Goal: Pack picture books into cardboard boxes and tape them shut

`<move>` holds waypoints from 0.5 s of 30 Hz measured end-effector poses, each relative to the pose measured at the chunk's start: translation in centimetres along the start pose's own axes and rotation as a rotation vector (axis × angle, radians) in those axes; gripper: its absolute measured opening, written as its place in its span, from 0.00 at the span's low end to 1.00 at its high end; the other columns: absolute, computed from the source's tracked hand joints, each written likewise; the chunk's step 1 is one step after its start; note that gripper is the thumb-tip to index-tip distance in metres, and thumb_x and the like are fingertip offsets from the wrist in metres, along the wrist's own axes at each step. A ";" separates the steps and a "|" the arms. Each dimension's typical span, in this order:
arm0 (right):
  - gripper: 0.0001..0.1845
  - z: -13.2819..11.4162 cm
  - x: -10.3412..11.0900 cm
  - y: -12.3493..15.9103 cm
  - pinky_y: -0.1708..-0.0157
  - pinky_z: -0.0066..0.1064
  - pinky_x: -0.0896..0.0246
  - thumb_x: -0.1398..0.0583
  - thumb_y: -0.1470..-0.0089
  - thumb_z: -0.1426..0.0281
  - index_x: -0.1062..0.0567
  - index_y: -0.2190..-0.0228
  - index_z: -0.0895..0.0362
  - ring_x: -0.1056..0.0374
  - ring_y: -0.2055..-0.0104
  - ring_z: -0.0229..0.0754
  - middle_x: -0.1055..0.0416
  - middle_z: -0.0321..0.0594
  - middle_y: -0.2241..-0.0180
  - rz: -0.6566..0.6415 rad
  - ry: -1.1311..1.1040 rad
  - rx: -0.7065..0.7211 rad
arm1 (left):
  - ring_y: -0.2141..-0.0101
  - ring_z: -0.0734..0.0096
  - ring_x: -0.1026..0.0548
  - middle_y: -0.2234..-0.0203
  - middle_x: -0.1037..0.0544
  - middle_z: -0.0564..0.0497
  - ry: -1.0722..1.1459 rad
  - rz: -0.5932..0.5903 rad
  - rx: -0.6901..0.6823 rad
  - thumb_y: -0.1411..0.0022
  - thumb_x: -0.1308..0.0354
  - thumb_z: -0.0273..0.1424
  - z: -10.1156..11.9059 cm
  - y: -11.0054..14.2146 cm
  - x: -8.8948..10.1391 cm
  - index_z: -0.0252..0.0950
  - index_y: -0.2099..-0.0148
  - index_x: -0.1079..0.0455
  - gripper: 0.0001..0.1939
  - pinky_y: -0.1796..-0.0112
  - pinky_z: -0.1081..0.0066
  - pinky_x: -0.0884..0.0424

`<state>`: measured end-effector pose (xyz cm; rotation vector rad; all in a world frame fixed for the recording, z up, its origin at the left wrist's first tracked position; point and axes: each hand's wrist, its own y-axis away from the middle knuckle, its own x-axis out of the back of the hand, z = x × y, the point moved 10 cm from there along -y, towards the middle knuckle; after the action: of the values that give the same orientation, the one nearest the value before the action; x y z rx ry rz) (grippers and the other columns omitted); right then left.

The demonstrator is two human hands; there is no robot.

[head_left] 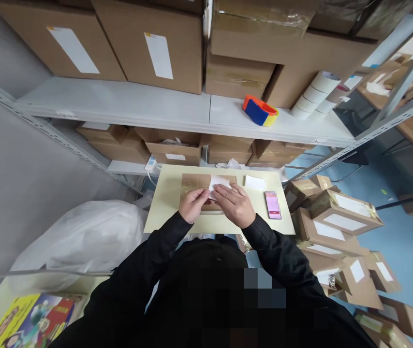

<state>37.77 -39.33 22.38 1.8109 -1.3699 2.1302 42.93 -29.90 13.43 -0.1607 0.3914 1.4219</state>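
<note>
A taped cardboard box (192,182) lies on the pale yellow table in front of me. On its top is a white label (218,181). My left hand (194,204) pinches the label's left edge between thumb and finger. My right hand (236,203) lies over the label with its fingers stretched out and flat, covering much of it. A small stack of white labels (255,182) sits right of the box. Nearer me on that side is a phone (272,205) with a pink screen.
Above the table (166,222) runs a grey metal shelf (126,99) with large cartons, a coloured ring-shaped strap (259,110) and tape rolls (313,96). Labelled boxes (344,212) are piled on the floor at right. A white plastic bag (86,232) bulges at left.
</note>
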 end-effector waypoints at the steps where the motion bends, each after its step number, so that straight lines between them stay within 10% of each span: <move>1: 0.20 -0.5 0.1 0.2 0.42 0.40 0.44 0.48 0.40 0.76 0.31 0.48 0.55 0.36 0.44 0.41 0.30 0.45 0.48 0.020 0.029 0.010 | 0.70 0.71 0.25 0.70 0.21 0.47 0.063 -0.010 0.025 0.53 0.35 0.46 -0.1 0.6 0.1 0.33 0.65 0.25 0.21 0.68 0.72 0.30; 15: 0.17 -4.4 2.2 2.0 0.43 0.41 0.40 0.47 0.41 0.78 0.28 0.51 0.60 0.40 0.41 0.44 0.29 0.47 0.49 0.151 0.209 0.157 | 0.77 0.77 0.30 0.79 0.25 0.52 -0.008 -0.094 -0.008 0.57 0.31 0.42 1.2 4.2 0.4 0.33 0.72 0.28 0.18 0.71 0.73 0.32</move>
<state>32.56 -38.85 23.25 1.5176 -1.3634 2.4862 39.07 -28.53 14.92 -0.1776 0.3666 1.3309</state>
